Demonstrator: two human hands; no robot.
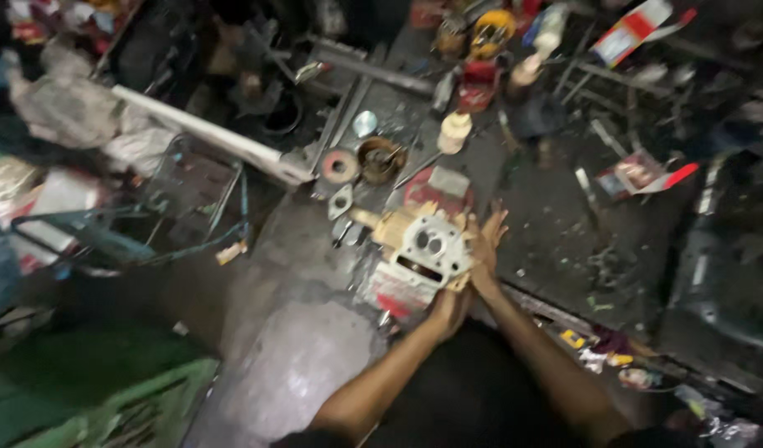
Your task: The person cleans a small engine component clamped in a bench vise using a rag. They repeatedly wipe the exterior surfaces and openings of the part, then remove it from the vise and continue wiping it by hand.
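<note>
A pale metal engine block (427, 247) with round ports lies on a dark, greasy workbench (555, 241), resting on a red and white sheet. My right hand (485, 245) presses flat against the block's right side, fingers spread upward. My left hand (449, 305) cups the block's lower right corner from below. Both forearms reach in from the bottom of the view. A brass-coloured stub sticks out of the block toward the left.
A round rusty ring (340, 166), a dark cup-shaped part (380, 159), a flat gasket (341, 202) and a cream bottle (453, 131) lie behind the block. A white pipe (207, 133) runs diagonally left. Red and white cartons (643, 172) sit right; a green crate (124, 406) lies lower left.
</note>
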